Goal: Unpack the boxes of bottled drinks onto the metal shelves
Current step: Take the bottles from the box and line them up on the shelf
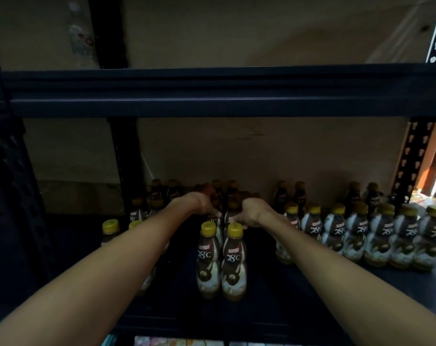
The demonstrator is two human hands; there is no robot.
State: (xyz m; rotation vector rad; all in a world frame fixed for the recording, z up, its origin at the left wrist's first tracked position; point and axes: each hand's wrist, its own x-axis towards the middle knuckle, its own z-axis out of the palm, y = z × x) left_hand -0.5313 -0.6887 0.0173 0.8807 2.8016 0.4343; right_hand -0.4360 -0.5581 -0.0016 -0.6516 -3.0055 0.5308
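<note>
Two front bottles (233, 258) stand on the dark shelf (299, 295) between our forearms. Just behind them, our left hand (203, 207) and right hand (249, 212) each curl fingers round rear bottles (229, 217). More bottles (361, 233) line the right.

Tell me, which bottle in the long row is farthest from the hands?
The end bottle, at the far right of the front row, where the light is brightest. The other bottles in that row all stand between it and the right hand.
</note>
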